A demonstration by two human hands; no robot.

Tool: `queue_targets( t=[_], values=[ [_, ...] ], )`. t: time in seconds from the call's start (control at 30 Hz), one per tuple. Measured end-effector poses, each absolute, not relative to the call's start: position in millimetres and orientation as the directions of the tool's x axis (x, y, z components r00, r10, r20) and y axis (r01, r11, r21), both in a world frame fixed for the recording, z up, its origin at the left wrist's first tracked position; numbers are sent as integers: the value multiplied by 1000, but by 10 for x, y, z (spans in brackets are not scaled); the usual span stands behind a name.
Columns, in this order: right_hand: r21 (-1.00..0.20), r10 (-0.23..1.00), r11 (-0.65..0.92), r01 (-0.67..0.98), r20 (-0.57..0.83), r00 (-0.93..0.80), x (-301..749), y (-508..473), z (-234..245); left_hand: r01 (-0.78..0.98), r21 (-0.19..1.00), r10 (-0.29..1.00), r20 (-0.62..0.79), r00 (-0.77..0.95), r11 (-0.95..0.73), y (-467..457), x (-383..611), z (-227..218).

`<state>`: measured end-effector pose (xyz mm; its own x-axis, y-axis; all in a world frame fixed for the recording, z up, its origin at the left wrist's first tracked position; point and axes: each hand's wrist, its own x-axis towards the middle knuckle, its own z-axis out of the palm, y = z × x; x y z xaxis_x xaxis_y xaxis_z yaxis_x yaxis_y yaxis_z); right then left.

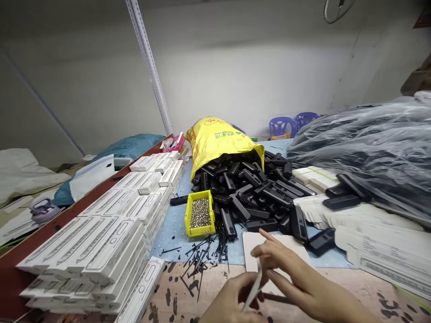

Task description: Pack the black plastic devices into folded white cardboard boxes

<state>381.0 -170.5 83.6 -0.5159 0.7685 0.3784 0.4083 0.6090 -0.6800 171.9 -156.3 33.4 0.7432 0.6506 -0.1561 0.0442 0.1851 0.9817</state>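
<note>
My left hand is closed round a thin white card piece, seen nearly edge-on, perhaps a flat carton. My right hand is beside its upper end, fingers apart and one finger raised; whether the fingertips touch the card cannot be made out. Beneath and behind the hands lies a white sheet of card. Flat white printed cartons are fanned out on the right. To the left, long white printed boxes are stacked in rows, with a single one lying along the near side of the stack.
A yellow sack spills black plastic cases over the table. In front is a yellow bin of small metal parts, with black pins scattered nearby. Plastic-wrapped bundles fill the right side. A red-brown ledge borders the left.
</note>
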Motion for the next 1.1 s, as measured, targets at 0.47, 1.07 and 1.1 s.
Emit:
queue_targets(
  t=[0.47, 1.07, 1.1],
  values=[
    [-451, 643, 766, 459, 537, -545, 3487, -1888, 844, -55, 987, 703, -70, 708, 153, -1752, 1602, 489],
    [-984, 983, 176, -27, 177, -51, 2914, -1680, 347, 595, 744, 950, 282, 132, -304, -1871, 1560, 173],
    [-968, 961, 249, 10, 246, -122, 2904, -1691, 325, 644, 666, 914, 381, 140, -377, -1853, 1527, 98]
  ],
)
